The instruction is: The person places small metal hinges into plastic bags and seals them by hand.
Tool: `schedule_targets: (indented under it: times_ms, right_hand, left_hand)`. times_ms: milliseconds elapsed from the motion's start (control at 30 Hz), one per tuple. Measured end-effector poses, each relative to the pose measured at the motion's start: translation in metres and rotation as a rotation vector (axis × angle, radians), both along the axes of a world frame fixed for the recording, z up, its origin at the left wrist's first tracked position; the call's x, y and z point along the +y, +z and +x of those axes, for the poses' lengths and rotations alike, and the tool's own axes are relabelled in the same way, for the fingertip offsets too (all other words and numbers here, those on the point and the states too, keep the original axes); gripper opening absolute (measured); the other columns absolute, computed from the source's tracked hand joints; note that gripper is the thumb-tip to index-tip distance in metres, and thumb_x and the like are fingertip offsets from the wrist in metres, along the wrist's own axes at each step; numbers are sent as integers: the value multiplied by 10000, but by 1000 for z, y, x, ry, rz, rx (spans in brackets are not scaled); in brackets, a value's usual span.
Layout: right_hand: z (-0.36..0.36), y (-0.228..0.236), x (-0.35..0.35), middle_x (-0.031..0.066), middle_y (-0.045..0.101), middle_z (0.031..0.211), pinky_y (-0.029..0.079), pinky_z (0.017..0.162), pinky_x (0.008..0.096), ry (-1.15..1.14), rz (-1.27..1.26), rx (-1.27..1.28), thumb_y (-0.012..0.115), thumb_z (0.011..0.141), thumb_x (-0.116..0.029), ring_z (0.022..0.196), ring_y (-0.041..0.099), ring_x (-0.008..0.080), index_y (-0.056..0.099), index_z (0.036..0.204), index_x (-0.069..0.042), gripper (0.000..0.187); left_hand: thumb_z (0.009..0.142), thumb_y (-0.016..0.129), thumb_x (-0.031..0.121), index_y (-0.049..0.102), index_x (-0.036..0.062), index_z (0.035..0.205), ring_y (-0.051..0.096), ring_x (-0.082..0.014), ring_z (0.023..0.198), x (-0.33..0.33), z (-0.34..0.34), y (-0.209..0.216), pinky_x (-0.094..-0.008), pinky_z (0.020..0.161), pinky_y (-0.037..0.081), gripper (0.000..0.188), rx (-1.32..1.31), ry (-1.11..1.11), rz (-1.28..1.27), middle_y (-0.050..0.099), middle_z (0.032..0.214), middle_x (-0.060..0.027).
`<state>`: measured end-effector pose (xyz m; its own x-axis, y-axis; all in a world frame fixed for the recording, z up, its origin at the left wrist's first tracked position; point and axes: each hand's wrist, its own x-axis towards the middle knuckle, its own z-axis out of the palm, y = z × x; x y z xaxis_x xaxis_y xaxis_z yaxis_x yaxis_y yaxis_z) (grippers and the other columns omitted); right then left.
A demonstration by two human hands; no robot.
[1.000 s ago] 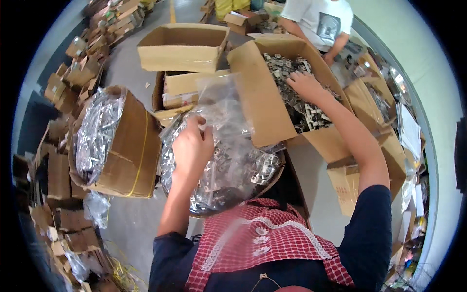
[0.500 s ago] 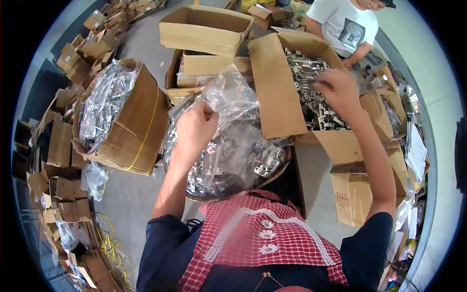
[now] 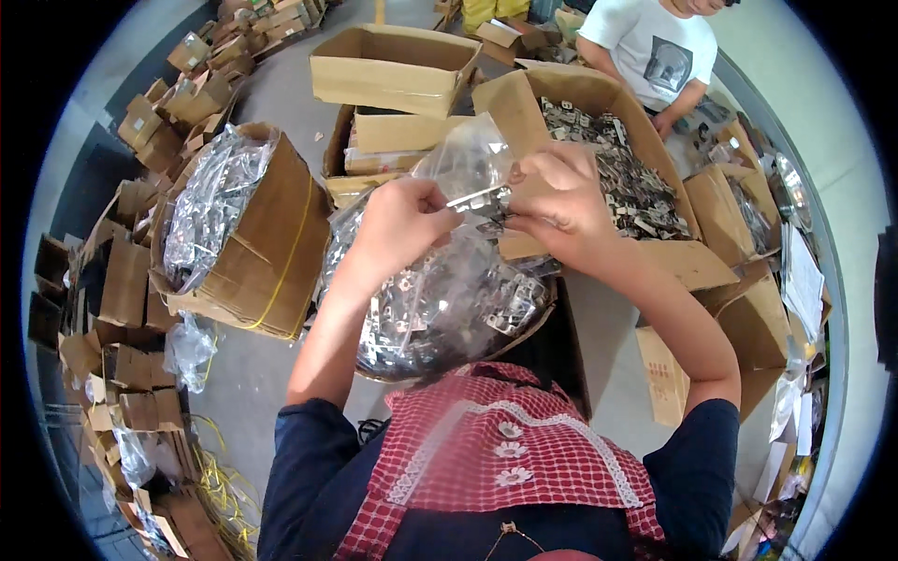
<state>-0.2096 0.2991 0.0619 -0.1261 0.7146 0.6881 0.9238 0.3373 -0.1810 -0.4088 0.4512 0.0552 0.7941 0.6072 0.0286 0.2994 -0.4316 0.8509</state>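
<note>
My left hand (image 3: 404, 224) is closed on a clear plastic bag (image 3: 465, 154), its thumb and fingers pinching near the bag's edge. Close on its right, my right hand (image 3: 564, 201) has bent fingers around small metal parts, partly hidden by the fingers. A thin, bright strip (image 3: 475, 196) spans the gap between the two hands; whether it is metal or the bag's edge is unclear. Below both hands sits a wide container heaped with filled clear bags of metal parts (image 3: 412, 313). Beyond my right hand stands an open carton (image 3: 687, 192) of loose metal parts (image 3: 622, 164).
At left, a tilted carton (image 3: 271, 252) with a yellow strap holds more bagged parts. An open carton (image 3: 393, 89) stands at the far middle. A person in a white shirt (image 3: 650, 47) works at far right. Cardboard boxes (image 3: 140, 122) are piled along the left wall.
My right hand has come from the carton of loose metal parts to the bag, beside my left hand. My left hand has shifted slightly right, and the carton's near flap has swung.
</note>
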Motion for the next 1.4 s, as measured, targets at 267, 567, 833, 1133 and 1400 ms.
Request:
schedule_targets:
  times_ms: [267,567,833,1133,1400]
  right_hand:
    - [-12,-23,-9,196,675,938,552,718,450,-69,-609,-163,671,731,-106,804,671,367,690,763,-1,111]
    - [-35,-25,0,189,667,733,547,642,465,-138,-565,-371,640,755,-113,715,684,367,708,765,-23,113]
    - [13,29,50,151,672,775,533,741,395,-11,-421,-138,655,921,-277,743,666,302,719,976,-62,231]
    - [52,31,93,62,695,1016,467,884,274,228,-361,389,663,958,-226,972,611,127,710,1034,36,277]
    - [165,-49,32,201,681,747,542,741,465,-501,-643,-65,704,731,-330,759,674,376,694,779,8,341]
  left_hand:
    - [841,677,165,710,4,793,588,-63,553,8,-8,-6,-228,492,442,171,99,-49,-141,674,647,-26]
    - [791,643,166,754,17,917,636,-125,551,-1,7,-7,-286,546,502,225,14,-118,309,677,624,-70]
    - [850,625,229,769,36,893,529,-39,507,66,0,65,-208,438,378,244,76,-38,107,608,583,12]
    - [826,629,256,727,39,809,677,-295,632,68,6,70,-381,613,519,239,-70,189,664,662,661,-136]
    - [799,677,108,671,77,974,657,-332,640,-32,-41,-88,-419,591,528,178,-153,54,663,663,713,-124]
